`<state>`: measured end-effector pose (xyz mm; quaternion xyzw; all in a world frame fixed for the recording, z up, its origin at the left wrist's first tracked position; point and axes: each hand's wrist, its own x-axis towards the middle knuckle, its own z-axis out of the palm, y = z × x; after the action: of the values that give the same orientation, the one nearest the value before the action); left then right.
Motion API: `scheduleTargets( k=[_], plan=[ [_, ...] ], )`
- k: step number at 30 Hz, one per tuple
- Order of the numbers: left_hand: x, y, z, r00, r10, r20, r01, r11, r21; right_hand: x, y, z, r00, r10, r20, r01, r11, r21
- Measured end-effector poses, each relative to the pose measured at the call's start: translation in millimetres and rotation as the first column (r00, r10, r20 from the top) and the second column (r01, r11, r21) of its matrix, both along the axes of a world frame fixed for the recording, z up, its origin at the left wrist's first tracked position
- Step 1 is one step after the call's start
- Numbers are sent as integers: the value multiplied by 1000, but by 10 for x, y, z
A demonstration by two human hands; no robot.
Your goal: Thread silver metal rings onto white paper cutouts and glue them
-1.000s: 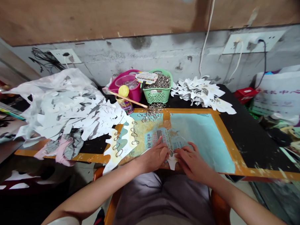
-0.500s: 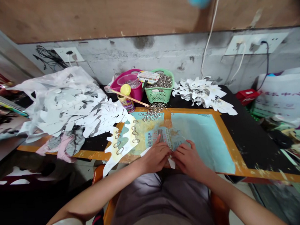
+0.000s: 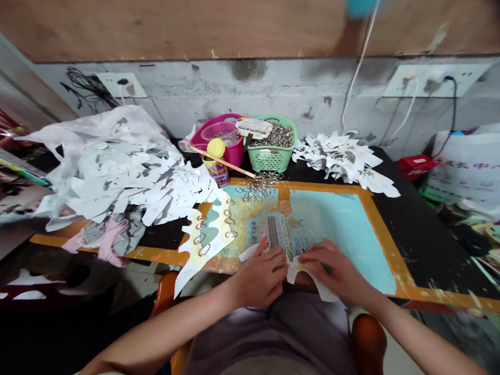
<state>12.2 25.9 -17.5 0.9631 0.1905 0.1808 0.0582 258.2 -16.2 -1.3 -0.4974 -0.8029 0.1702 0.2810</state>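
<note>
A white scalloped cut-out (image 3: 292,272) lies across the near edge of the table under both hands. Metal loops show along its upper edge, one (image 3: 289,255) in the gap between the hands. My left hand (image 3: 260,274) grips the left part, fingers bent over it and thumb up. My right hand (image 3: 335,266) is closed at the right part, its fingertips by another small metal loop; what they pinch is partly hidden. To the left, a second white cut-out (image 3: 214,233) with several metal loops on it hangs over the table edge.
Loose metal loops (image 3: 263,187) lie before a green basket (image 3: 269,159) full of them. Beside it are a magenta basket (image 3: 235,155), a yellow-lidded can (image 3: 216,162) and a wooden stick (image 3: 228,163). White cut-outs pile up left (image 3: 121,176) and right (image 3: 344,158).
My hands have moved apart, the right one shifting to the right. More of the white cut-out and a metal loop now show between them. The view has shifted slightly.
</note>
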Motion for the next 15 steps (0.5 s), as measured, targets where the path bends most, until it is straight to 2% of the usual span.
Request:
scheduleTargets(
  k=[2, 3, 4, 7, 10, 13, 15],
  plan=[
    [3, -47, -32, 999, 32, 28, -31, 1000, -1, 42, 89, 16, 971, -163, -173, 165, 986, -2],
    [6, -69, -45, 998, 44, 34, -43, 999, -6, 37, 133, 12, 959, -205, -197, 211, 977, 14],
    [10, -92, -56, 998, 56, 35, -56, 998, -11, 15, 172, 3, 964, -198, -174, 207, 978, 33],
    [14, -156, -71, 995, 99, 29, -98, 995, -22, -115, 237, -33, 999, -48, 20, 48, 999, 3],
    [-1, -209, -75, 983, 165, 79, -162, 986, -41, -234, 249, -39, 996, 41, 85, -29, 990, -141],
    [-32, -273, -78, 942, 259, 216, -242, 965, -101, -268, 257, -6, 997, 24, -67, -44, 944, -326],
    [-43, -350, -85, 849, 359, 388, -314, 933, -176, -259, 262, 24, 970, -38, -241, -73, 897, -435]
  ],
)
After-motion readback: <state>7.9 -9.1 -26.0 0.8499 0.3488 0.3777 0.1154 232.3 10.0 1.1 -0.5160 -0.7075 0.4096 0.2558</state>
